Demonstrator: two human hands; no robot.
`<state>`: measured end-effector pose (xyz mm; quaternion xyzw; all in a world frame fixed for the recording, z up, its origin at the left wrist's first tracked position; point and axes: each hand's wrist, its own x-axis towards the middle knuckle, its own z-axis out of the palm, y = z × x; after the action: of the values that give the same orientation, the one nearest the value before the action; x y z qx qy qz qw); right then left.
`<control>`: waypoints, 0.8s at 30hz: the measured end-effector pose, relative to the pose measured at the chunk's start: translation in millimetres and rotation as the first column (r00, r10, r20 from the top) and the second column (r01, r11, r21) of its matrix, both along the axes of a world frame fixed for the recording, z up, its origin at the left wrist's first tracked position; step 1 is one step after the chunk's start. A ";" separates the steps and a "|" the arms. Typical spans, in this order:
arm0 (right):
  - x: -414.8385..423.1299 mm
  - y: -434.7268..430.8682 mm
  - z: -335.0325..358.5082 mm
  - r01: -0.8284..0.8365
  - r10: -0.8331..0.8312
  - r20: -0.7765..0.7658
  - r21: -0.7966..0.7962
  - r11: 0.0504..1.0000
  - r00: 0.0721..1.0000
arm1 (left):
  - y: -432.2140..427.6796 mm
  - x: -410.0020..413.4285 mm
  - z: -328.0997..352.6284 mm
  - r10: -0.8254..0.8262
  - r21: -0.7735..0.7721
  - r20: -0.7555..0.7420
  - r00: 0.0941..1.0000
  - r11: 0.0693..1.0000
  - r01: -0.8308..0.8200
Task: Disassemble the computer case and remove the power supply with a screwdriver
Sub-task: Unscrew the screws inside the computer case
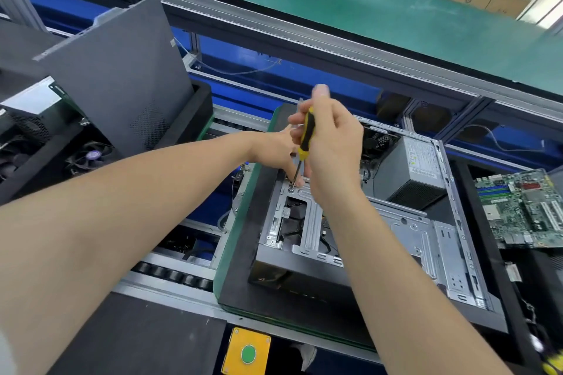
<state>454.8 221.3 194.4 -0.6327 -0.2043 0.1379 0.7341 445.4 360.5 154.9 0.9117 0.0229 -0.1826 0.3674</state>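
Right hand (329,146): fingers clamped round the yellow-and-black screwdriver (306,137), its tip seated on a screw (291,189) in the metal bracket (310,222). Left hand (274,149) comes in from nine o'clock. One fingertip (300,182) lies just beside the tip; the rest is hidden, so grip or mere touch cannot be told. The power supply (408,167) sits in the computer case (426,237), at two o'clock from the screw. Recommended: keep the shaft square to the screw, press down firmly while turning, and steady the tip against slipping.
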 end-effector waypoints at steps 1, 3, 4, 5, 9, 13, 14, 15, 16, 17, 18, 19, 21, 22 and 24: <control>-1.9 1.8 -0.2 0.079 -0.077 -0.078 0.024 0.997 0.994 | 0.2 0.4 -0.6 0.026 -0.020 -0.009 1.000 0.999 -0.027; -4.4 6.2 -1.6 0.158 -0.152 -0.155 0.027 0.987 0.976 | -1.1 1.6 -0.2 0.037 -0.049 -0.003 0.999 0.998 -0.038; -5.9 7.7 -2.6 0.149 -0.142 -0.160 0.032 0.988 0.977 | -2.3 2.0 -0.4 0.033 -0.051 0.013 0.999 0.998 -0.032; -5.9 8.4 -4.4 0.118 -0.109 -0.153 0.052 0.992 0.982 | -2.5 2.2 -0.6 0.027 -0.061 0.011 1.000 0.998 -0.027; 5.2 8.0 -11.5 -0.071 0.076 -0.032 0.141 0.987 0.997 | 1.3 1.6 -7.3 0.034 -0.099 0.029 0.999 0.995 -0.031; 20.8 9.5 -13.9 -0.154 0.180 -0.145 0.174 0.973 0.973 | 1.6 0.0 -8.9 0.035 -0.136 0.048 0.998 0.990 -0.029; 23.8 9.6 -14.2 -0.165 0.203 -0.191 0.196 0.967 0.960 | 1.4 0.1 -8.9 0.033 -0.139 0.050 0.998 0.990 -0.026; 26.5 9.6 -14.4 -0.183 0.232 -0.225 0.219 0.959 0.947 | 0.7 -0.2 -8.4 0.031 -0.143 0.052 0.998 0.989 -0.023; 28.7 9.5 -14.7 -0.204 0.261 -0.240 0.236 0.950 0.935 | 0.8 0.4 -9.1 0.029 -0.148 0.051 0.998 0.989 -0.021; 30.1 9.4 -14.6 -0.228 0.287 -0.245 0.242 0.943 0.926 | 0.7 0.4 -9.2 0.026 -0.152 0.049 0.998 0.988 -0.018; 31.3 9.5 -14.4 -0.248 0.307 -0.249 0.244 0.938 0.918 | 0.6 0.7 -9.4 0.022 -0.156 0.048 0.999 0.988 -0.014; 32.1 9.8 -13.7 -0.258 0.316 -0.253 0.238 0.936 0.915 | 0.2 0.8 -9.0 0.016 -0.160 0.049 0.999 0.987 -0.008; 33.2 10.9 -11.2 -0.256 0.310 -0.256 0.223 0.941 0.916 | -0.1 2.0 -8.6 0.004 -0.173 0.056 0.998 0.985 0.006; 33.7 11.0 -9.5 -0.255 0.310 -0.255 0.225 0.940 0.916 | -0.3 2.8 -8.7 0.000 -0.180 0.061 0.998 0.984 0.011; 35.6 10.1 -5.1 -0.262 0.326 -0.260 0.253 0.931 0.909 | -1.1 4.3 -8.4 0.003 -0.176 0.065 0.998 0.984 0.009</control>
<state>490.5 231.4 189.3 -0.4842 -0.1983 0.3187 0.7904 449.7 359.4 146.6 0.8811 -0.0067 -0.1545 0.4470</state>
